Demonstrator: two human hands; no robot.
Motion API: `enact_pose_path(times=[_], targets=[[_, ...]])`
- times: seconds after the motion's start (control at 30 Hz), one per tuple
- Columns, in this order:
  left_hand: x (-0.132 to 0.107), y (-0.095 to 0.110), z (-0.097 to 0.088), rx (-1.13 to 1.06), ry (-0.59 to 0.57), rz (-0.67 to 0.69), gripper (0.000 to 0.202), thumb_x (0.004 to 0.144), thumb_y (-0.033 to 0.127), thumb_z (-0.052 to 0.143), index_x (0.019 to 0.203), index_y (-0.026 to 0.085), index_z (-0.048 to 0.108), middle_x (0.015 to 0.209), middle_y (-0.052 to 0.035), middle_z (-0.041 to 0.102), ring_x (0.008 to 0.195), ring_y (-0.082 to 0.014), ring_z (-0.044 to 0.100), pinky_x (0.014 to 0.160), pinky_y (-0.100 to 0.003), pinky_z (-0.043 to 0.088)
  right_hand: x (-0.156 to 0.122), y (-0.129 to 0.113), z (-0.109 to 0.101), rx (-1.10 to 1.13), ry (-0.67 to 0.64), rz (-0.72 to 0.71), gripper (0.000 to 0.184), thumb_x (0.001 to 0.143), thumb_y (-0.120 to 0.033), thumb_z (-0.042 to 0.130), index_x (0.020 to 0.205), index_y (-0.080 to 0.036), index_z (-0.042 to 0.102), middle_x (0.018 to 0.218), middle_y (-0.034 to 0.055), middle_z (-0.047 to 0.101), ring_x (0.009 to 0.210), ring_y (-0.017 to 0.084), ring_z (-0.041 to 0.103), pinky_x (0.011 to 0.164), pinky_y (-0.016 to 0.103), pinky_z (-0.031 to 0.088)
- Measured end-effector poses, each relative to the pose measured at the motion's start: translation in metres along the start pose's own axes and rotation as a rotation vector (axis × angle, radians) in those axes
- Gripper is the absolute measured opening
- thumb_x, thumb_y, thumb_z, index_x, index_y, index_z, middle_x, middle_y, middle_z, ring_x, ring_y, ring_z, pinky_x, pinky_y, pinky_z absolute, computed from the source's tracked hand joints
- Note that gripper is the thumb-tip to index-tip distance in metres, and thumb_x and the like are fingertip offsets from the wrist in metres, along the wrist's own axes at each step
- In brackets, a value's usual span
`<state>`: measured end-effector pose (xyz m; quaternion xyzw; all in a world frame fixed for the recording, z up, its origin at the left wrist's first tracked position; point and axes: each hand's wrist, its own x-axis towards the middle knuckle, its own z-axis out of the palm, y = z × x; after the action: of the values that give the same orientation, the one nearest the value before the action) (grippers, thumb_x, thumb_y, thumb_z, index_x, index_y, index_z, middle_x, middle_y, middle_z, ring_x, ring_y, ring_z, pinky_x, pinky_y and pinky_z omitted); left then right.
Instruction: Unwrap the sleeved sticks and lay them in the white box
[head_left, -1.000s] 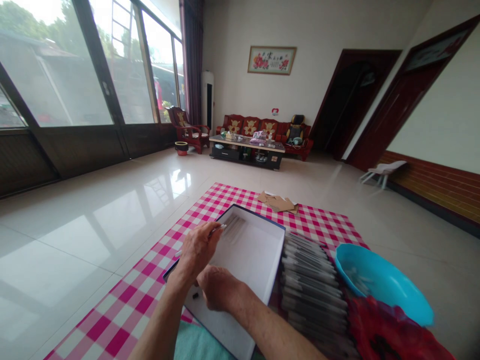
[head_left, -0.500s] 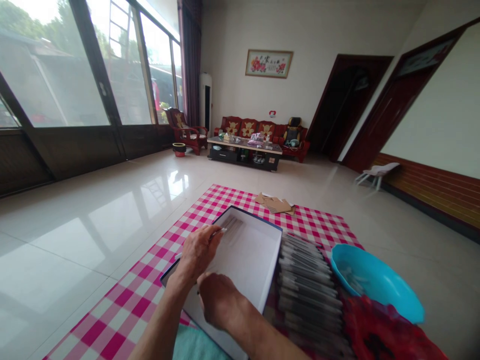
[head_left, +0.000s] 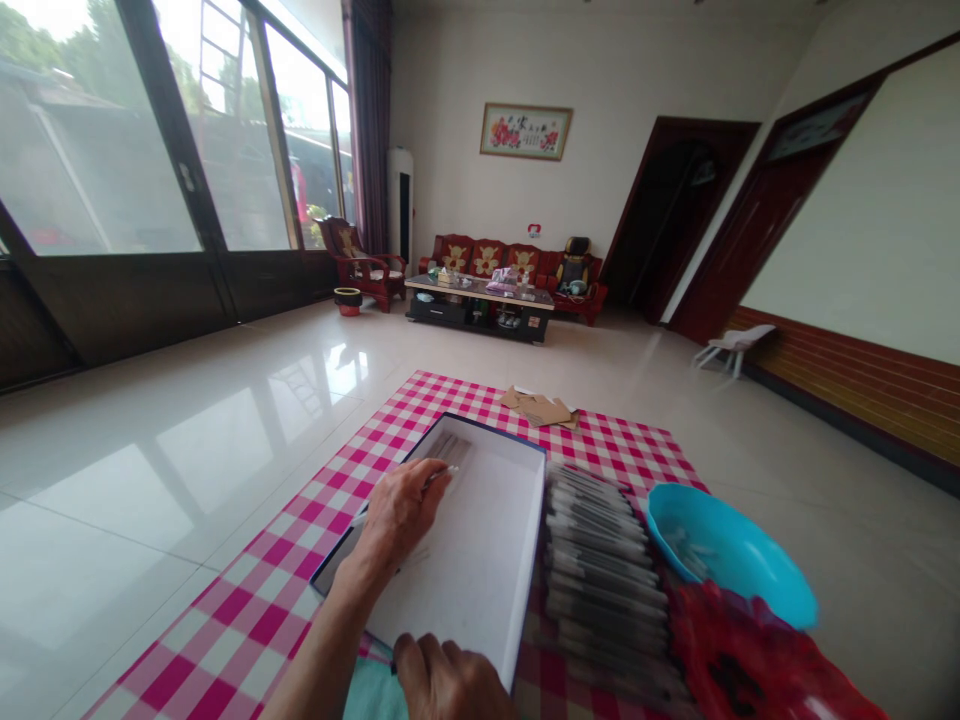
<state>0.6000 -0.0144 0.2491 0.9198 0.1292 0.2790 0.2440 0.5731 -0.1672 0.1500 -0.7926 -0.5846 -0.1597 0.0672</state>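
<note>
My left hand (head_left: 401,515) is closed around a slim white pen-like stick (head_left: 360,518), whose pale tip pokes out beyond the fingertips. It hovers over the left side of a shallow white box tray (head_left: 487,540) with a dark blue rim. Curled fingers hide most of what my right hand (head_left: 450,682) holds at the near end of the tray; a small dark end shows at its left side. Several thin grey rods (head_left: 454,450) lie in the tray's far corner. Right of the tray, a blurred pile of clear and black pens (head_left: 604,570) is laid in rows.
A blue basin (head_left: 772,560) with small clear pieces stands at the right, behind a red plastic bag (head_left: 750,650). Cardboard pieces (head_left: 544,408) lie at the far edge of the pink checked cloth (head_left: 300,540). A teal cloth (head_left: 375,690) shows nearest me.
My right hand has pulled away from my left, moving down toward the tray's near end. The left hand stays over the tray with the white stick. The view has shifted slightly right.
</note>
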Motion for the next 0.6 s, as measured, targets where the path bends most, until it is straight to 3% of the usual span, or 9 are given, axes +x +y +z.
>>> enact_pose_path(times=[0.13,0.23,0.43,0.6], targets=[[0.0,0.002,0.004,-0.004,-0.015,0.002,0.027,0.089,0.034,0.041,0.095,0.021,0.064,0.086,-0.0036,0.067,0.078,-0.0169,0.062,0.065,-0.024,0.042,-0.003,0.022,-0.011,0.107,-0.204,-0.079,0.022,0.081,-0.017,0.047,0.102,-0.023,0.052,0.07,0.0026,0.066,0.053,0.021,0.06,0.037,0.03,0.034],[-0.001,0.003,0.007,-0.005,-0.016,-0.002,0.028,0.089,0.035,0.041,0.095,0.021,0.064,0.085,-0.0036,0.067,0.077,-0.0173,0.061,0.065,-0.025,0.042,-0.004,0.037,-0.028,0.183,-0.263,-0.113,0.021,0.083,-0.017,0.045,0.101,-0.023,0.052,0.077,0.0037,0.067,0.059,0.021,0.061,0.042,0.03,0.039],[-0.003,0.009,0.012,-0.015,-0.034,0.027,0.029,0.089,0.036,0.04,0.094,0.021,0.064,0.085,-0.0043,0.067,0.079,-0.0178,0.061,0.07,-0.027,0.043,-0.002,0.053,-0.05,0.174,-0.186,-0.081,0.028,0.073,-0.001,0.05,0.096,-0.016,0.052,0.08,0.0039,0.065,0.064,0.019,0.06,0.052,0.028,0.045],[-0.005,0.014,0.016,0.0,-0.054,0.056,0.028,0.09,0.035,0.041,0.094,0.021,0.064,0.087,-0.0046,0.067,0.081,-0.0183,0.061,0.072,-0.028,0.043,-0.009,0.056,-0.07,0.365,0.074,0.048,0.022,0.079,-0.004,0.045,0.093,-0.019,0.053,0.088,0.0044,0.063,0.08,0.018,0.06,0.072,0.029,0.048]])
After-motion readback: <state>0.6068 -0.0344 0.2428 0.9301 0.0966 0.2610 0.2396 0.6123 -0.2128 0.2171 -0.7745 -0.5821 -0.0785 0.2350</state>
